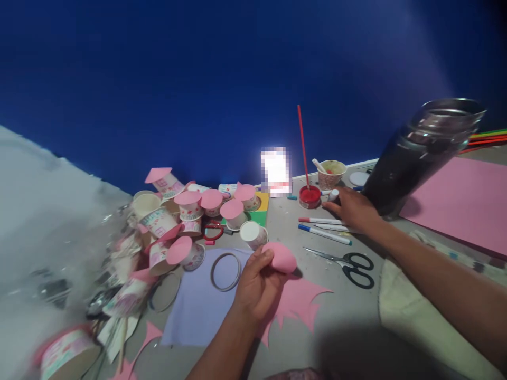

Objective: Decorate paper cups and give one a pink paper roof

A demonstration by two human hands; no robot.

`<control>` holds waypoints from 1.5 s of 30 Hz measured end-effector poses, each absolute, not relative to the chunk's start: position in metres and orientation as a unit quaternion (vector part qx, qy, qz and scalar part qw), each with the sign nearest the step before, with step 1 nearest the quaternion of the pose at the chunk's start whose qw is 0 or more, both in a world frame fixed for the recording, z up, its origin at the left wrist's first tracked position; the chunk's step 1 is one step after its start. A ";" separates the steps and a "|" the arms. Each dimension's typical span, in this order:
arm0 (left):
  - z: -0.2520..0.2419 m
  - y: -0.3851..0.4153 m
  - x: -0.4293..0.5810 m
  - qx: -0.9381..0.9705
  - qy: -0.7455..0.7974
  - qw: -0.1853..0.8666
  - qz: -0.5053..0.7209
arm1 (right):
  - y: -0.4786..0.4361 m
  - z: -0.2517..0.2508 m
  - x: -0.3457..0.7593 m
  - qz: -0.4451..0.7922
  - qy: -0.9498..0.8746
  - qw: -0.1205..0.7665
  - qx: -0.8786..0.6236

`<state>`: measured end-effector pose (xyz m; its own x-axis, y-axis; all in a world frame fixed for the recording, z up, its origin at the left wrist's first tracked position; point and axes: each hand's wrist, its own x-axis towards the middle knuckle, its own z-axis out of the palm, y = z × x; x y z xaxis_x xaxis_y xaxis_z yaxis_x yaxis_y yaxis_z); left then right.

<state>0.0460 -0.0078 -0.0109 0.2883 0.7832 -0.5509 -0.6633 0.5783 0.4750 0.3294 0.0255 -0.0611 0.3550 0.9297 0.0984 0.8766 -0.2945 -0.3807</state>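
My left hand [261,285] pinches a rounded piece of pink paper [280,257] between thumb and fingers, above cut pink paper scraps [297,301]. My right hand [354,208] reaches to the back of the table, its thumb and fingers closed round a small white cylindrical thing [334,196], perhaps a cap or tube end; the rest of it is hidden. Felt-tip pens [325,234] and black-handled scissors [348,266] lie in front of that hand. A white paper cup [253,235] lies tilted just beyond my left hand.
Several paper cups with pink paper tops [188,203] crowd the left. A metal ring [225,272] lies on lilac paper [194,311]. A red pot [309,197] with a stick, a brush cup [331,174], a dark flask [420,153] and pink sheets [467,200] stand or lie at right.
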 end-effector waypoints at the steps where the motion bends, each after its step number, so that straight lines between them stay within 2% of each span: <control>1: -0.012 -0.008 0.045 0.069 0.393 0.798 0.452 | 0.026 -0.062 0.330 0.069 -0.563 0.178 -0.804; 9: -0.015 -0.012 0.042 0.067 0.386 0.792 0.469 | 0.026 -0.057 0.333 0.078 -0.562 0.140 -0.812; 16: -0.006 -0.013 0.038 0.230 0.346 0.765 0.492 | -0.032 0.019 0.304 0.048 -0.610 0.155 -0.775; 17: -0.006 -0.014 0.037 0.263 0.348 0.755 0.490 | -0.041 0.027 0.294 0.068 -0.636 0.185 -0.746; 19: -0.007 -0.016 0.037 0.308 0.358 0.737 0.483 | -0.052 0.034 0.272 0.232 -0.672 0.319 -0.626; 20: -0.007 -0.018 0.037 0.320 0.363 0.735 0.475 | -0.055 0.033 0.262 0.309 -0.670 0.343 -0.581; 24: -0.008 -0.025 0.039 0.331 0.357 0.767 0.419 | -0.052 0.014 0.237 0.520 -0.606 0.349 -0.491; 28: -0.007 -0.024 0.041 0.256 0.330 0.797 0.436 | -0.045 -0.005 0.235 0.639 -0.438 0.456 -0.439; 31: -0.007 -0.023 0.042 0.230 0.313 0.818 0.423 | -0.042 -0.012 0.234 0.689 -0.335 0.499 -0.405; 35: -0.009 -0.024 0.043 0.276 0.311 0.823 0.388 | -0.041 -0.017 0.227 0.704 -0.306 0.510 -0.388; 45: -0.010 -0.019 0.040 0.259 0.341 0.831 0.355 | -0.044 -0.017 0.237 0.722 -0.332 0.468 -0.387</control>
<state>0.0402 -0.0190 -0.0096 0.5146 0.7673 -0.3828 -0.4139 0.6132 0.6728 0.2366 -0.0438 -0.0172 -0.2623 0.9327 -0.2476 -0.4178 -0.3410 -0.8421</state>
